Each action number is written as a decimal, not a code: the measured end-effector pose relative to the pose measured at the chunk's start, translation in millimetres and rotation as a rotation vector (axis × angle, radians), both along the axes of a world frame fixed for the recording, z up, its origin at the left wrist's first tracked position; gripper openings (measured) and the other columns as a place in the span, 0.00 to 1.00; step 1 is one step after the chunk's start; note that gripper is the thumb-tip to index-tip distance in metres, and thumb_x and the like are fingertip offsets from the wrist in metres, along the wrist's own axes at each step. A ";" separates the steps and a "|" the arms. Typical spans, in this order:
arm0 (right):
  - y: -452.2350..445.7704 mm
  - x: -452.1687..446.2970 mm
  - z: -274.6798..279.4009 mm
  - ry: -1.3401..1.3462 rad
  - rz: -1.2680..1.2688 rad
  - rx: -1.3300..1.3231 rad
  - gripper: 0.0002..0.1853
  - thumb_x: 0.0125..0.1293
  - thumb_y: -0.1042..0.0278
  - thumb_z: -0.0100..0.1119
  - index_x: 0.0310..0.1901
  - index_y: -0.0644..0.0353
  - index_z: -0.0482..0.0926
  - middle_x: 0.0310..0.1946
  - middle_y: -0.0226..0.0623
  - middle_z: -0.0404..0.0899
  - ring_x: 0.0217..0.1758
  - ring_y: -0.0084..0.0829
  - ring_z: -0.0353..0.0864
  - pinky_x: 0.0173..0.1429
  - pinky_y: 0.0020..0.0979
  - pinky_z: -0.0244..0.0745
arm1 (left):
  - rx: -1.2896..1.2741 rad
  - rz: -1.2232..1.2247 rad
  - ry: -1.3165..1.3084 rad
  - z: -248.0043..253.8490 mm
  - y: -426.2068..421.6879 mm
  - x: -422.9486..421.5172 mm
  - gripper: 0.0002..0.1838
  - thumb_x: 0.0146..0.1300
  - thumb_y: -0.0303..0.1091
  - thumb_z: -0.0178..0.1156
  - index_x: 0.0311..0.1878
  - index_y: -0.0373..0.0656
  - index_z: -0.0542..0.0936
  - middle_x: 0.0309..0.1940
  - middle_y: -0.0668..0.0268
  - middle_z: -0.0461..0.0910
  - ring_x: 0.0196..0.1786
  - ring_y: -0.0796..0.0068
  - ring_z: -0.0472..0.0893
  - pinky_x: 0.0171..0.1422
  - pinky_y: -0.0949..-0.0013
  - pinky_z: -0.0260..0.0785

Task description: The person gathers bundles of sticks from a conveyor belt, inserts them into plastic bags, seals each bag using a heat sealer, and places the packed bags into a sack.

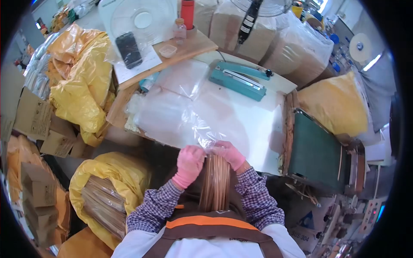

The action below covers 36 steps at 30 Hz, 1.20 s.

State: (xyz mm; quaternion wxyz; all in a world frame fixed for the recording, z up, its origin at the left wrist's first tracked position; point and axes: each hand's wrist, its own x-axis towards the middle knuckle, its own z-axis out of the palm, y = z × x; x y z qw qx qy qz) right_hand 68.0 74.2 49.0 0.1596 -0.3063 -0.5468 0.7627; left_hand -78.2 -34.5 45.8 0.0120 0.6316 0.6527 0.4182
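Note:
My left hand [189,164], in a pink glove, pinches one side of a clear plastic bag [205,136] at the table's front edge. Opposite it, my gloved right hand [230,155] has its fingers closed on the bag's other side. Below both hands, a bundle of long thin brown sticks [215,182] stands upright against my apron, its lower end at my waist. How far the plastic reaches down over the sticks is hard to see. Flat clear plastic bags [165,109] lie on the white table [258,129], left of my hands. A teal heat sealer [238,81] sits behind them.
A yellow sack [79,189] of similar sticks stands at my left. A wooden shelf [189,46] holds a phone [128,50], a bottle [180,31] and a red flask [187,15]. A dark green conveyor belt [314,150] adjoins the table's right side.

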 end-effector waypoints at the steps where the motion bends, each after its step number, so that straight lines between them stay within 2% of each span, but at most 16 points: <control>1: 0.7 -3.1 5.8 -0.020 0.012 0.076 0.19 0.60 0.66 0.61 0.50 0.68 0.77 0.41 0.33 0.79 0.45 0.20 0.75 0.51 0.22 0.70 | -0.073 -0.003 0.056 1.3 0.6 2.3 0.05 0.51 0.30 0.56 0.32 0.43 0.75 0.31 0.59 0.75 0.38 0.55 0.75 0.43 0.57 0.67; 5: -5.4 1.7 18.1 -0.254 -0.080 0.057 0.14 0.60 0.66 0.59 0.43 0.67 0.80 0.39 0.35 0.81 0.41 0.22 0.76 0.45 0.24 0.72 | -0.175 0.053 0.251 13.0 10.8 17.5 0.04 0.51 0.32 0.53 0.29 0.44 0.76 0.28 0.59 0.75 0.35 0.60 0.76 0.36 0.61 0.71; 8: -17.8 8.6 15.9 -0.156 -0.217 0.172 0.10 0.59 0.69 0.55 0.35 0.69 0.80 0.30 0.35 0.79 0.34 0.26 0.77 0.43 0.27 0.72 | -0.024 -0.039 -0.566 -17.3 21.8 16.4 0.07 0.62 0.33 0.51 0.35 0.43 0.77 0.34 0.60 0.78 0.36 0.57 0.77 0.40 0.63 0.71; 10: 1.1 18.1 -17.7 -0.121 -0.083 0.257 0.10 0.58 0.69 0.54 0.33 0.69 0.79 0.29 0.36 0.78 0.32 0.29 0.77 0.42 0.28 0.72 | 0.057 -0.046 -1.270 -28.2 38.2 12.8 0.09 0.65 0.31 0.49 0.36 0.36 0.76 0.28 0.65 0.79 0.30 0.72 0.78 0.37 0.69 0.71; 12: 8.7 17.8 -29.5 -0.169 -0.088 0.085 0.10 0.58 0.68 0.54 0.32 0.68 0.79 0.29 0.36 0.78 0.32 0.30 0.77 0.42 0.28 0.72 | 0.016 0.007 -2.014 -11.6 46.6 3.8 0.09 0.66 0.31 0.47 0.36 0.36 0.74 0.24 0.69 0.76 0.28 0.77 0.77 0.33 0.70 0.70; 15: 5.3 33.0 -28.4 -0.189 -0.167 -0.023 0.10 0.58 0.67 0.53 0.34 0.66 0.77 0.29 0.36 0.77 0.33 0.28 0.76 0.41 0.28 0.71 | -0.031 0.212 -1.759 -18.2 49.2 -0.3 0.09 0.66 0.33 0.48 0.36 0.39 0.74 0.22 0.66 0.76 0.25 0.70 0.78 0.30 0.66 0.71; 18: 0.8 45.0 -16.6 -0.101 -0.152 0.049 0.12 0.60 0.65 0.52 0.37 0.67 0.76 0.31 0.37 0.77 0.35 0.27 0.76 0.43 0.28 0.71 | -0.037 0.387 -0.287 -29.6 57.5 -16.4 0.09 0.66 0.36 0.48 0.35 0.43 0.74 0.21 0.61 0.76 0.24 0.60 0.78 0.29 0.61 0.71; 22: -19.4 14.8 34.5 -0.236 -0.061 0.273 0.16 0.62 0.63 0.51 0.45 0.66 0.75 0.40 0.39 0.75 0.42 0.31 0.76 0.48 0.33 0.72 | -0.125 -0.008 -0.135 14.3 61.7 26.8 0.06 0.58 0.36 0.52 0.33 0.47 0.75 0.24 0.58 0.77 0.28 0.56 0.80 0.30 0.55 0.70; 23: -18.1 15.5 20.2 -0.052 -0.032 0.151 0.20 0.64 0.60 0.50 0.51 0.67 0.73 0.45 0.39 0.75 0.48 0.32 0.75 0.52 0.35 0.71 | -0.282 -0.047 -0.026 39.4 52.7 41.4 0.05 0.54 0.35 0.53 0.31 0.46 0.75 0.25 0.60 0.77 0.28 0.57 0.80 0.29 0.55 0.70; 26: -40.2 20.9 -13.9 0.180 -0.117 0.190 0.24 0.65 0.59 0.48 0.57 0.67 0.67 0.45 0.43 0.76 0.44 0.34 0.77 0.51 0.32 0.72 | 0.002 -0.256 0.017 17.6 23.1 71.5 0.05 0.55 0.32 0.52 0.32 0.44 0.76 0.22 0.60 0.76 0.26 0.58 0.79 0.28 0.55 0.69; 28: -38.9 38.3 -46.3 0.300 -0.256 -0.123 0.24 0.69 0.57 0.44 0.60 0.65 0.64 0.41 0.42 0.75 0.40 0.32 0.75 0.48 0.34 0.73 | 0.388 -0.335 0.069 28.2 -13.1 75.0 0.07 0.57 0.30 0.50 0.34 0.43 0.77 0.19 0.60 0.73 0.22 0.60 0.77 0.26 0.56 0.69; 29: -30.7 37.6 -29.5 0.347 -0.200 -0.541 0.24 0.70 0.57 0.42 0.61 0.64 0.64 0.39 0.41 0.74 0.37 0.32 0.74 0.45 0.33 0.74 | 0.002 -0.460 0.079 35.0 -36.5 73.0 0.07 0.58 0.30 0.50 0.36 0.44 0.77 0.18 0.61 0.73 0.21 0.63 0.77 0.25 0.60 0.69; 30: -31.0 45.8 -25.7 0.413 -0.205 -0.811 0.23 0.71 0.56 0.39 0.61 0.63 0.63 0.37 0.40 0.73 0.34 0.31 0.73 0.42 0.32 0.75 | -0.263 -0.304 0.296 33.8 -43.9 80.2 0.06 0.58 0.31 0.51 0.37 0.45 0.76 0.19 0.63 0.73 0.23 0.64 0.77 0.25 0.63 0.69; 31: -33.4 51.8 -27.7 0.467 -0.217 -0.929 0.23 0.73 0.55 0.37 0.62 0.61 0.62 0.35 0.39 0.73 0.31 0.31 0.72 0.39 0.32 0.75 | -0.151 -0.325 0.131 30.7 -48.2 76.3 0.06 0.58 0.32 0.53 0.37 0.46 0.76 0.20 0.63 0.74 0.24 0.63 0.78 0.26 0.63 0.70; 33: -47.1 70.8 -27.9 0.525 -0.112 -0.859 0.29 0.69 0.43 0.41 0.60 0.59 0.64 0.51 0.42 0.73 0.52 0.36 0.74 0.59 0.35 0.71 | -0.004 -0.343 -0.108 23.0 -48.0 76.8 0.06 0.56 0.35 0.57 0.36 0.46 0.76 0.21 0.63 0.75 0.26 0.61 0.78 0.28 0.62 0.71; 36: -95.3 88.9 -48.1 0.327 -0.322 -0.706 0.32 0.68 0.43 0.45 0.63 0.60 0.62 0.56 0.40 0.70 0.57 0.32 0.71 0.62 0.32 0.67 | -0.200 -0.415 -0.181 -0.1 -65.5 74.5 0.07 0.54 0.37 0.61 0.35 0.48 0.77 0.24 0.61 0.77 0.27 0.59 0.79 0.30 0.62 0.72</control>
